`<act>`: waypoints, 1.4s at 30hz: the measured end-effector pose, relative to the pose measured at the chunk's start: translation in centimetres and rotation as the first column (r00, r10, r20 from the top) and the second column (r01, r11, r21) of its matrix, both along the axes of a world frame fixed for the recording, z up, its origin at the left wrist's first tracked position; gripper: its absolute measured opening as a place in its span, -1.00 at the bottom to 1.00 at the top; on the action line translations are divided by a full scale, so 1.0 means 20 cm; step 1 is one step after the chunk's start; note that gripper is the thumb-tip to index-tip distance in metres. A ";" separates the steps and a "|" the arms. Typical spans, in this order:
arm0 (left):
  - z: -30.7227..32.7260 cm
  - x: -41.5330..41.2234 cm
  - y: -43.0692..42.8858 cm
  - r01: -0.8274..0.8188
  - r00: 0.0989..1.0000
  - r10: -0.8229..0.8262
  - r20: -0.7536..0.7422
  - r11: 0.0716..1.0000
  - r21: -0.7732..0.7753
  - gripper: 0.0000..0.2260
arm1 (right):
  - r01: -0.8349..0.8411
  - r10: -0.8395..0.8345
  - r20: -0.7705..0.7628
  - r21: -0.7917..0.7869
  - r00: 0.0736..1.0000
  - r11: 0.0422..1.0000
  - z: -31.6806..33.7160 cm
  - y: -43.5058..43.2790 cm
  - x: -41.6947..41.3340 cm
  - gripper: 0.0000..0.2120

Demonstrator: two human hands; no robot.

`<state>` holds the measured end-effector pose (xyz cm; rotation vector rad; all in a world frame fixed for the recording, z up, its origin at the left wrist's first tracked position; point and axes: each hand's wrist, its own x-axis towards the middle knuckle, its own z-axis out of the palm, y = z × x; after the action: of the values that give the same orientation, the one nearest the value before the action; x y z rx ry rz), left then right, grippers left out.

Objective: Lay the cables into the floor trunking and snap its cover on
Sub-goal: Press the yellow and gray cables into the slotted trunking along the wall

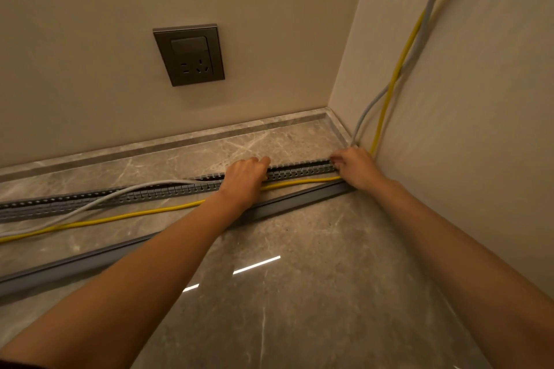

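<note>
Left hand (pixel 244 178) fingers curled down into the slotted trunking (pixel 168 189), grip unclear; right hand (pixel 355 166) pinches at its corner end; yellow cable (pixel 135 214) lies parallel just nearside of both, grey cable (pixel 99 202) partly in.

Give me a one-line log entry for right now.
grey cable partly in trunking | yellow cable on floor | cover off | left hand, right hand at trunking

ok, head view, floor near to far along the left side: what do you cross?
Trunking cover → yellow cable → slotted trunking → stone skirting → wall socket.
</note>
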<state>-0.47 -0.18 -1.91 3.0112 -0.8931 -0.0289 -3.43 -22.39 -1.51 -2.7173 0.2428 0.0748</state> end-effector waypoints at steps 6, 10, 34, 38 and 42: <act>0.00 -0.05 0.07 0.217 0.962 -0.203 0.182 0.975 -0.058 -0.77 | -0.104 0.110 0.075 -0.078 0.991 0.992 0.06 0.00 -0.09 -0.76; -0.02 -0.07 0.07 0.250 0.943 -0.258 0.209 0.966 0.063 -0.75 | -0.212 0.215 -0.026 -0.336 0.976 0.918 0.08 0.00 -0.10 -0.84; -0.01 -0.03 0.08 0.170 0.973 -0.158 0.167 0.984 -0.056 -0.72 | -0.138 0.204 0.177 -0.328 0.963 0.934 -0.04 0.00 -0.01 -0.87; -0.04 -0.03 0.10 0.210 0.956 -0.207 0.206 0.978 0.009 -0.71 | -0.061 0.106 0.164 -0.259 0.981 0.964 -0.04 0.02 0.00 -0.84; -0.02 -0.06 0.09 0.153 0.964 -0.154 0.218 0.988 0.022 -0.67 | -0.053 0.094 0.135 -0.281 0.986 0.958 -0.02 0.04 0.00 -0.79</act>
<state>-1.64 1.59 -2.37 2.9839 -1.1435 0.3077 -3.37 -21.58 -1.96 -2.9923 0.1154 -0.1496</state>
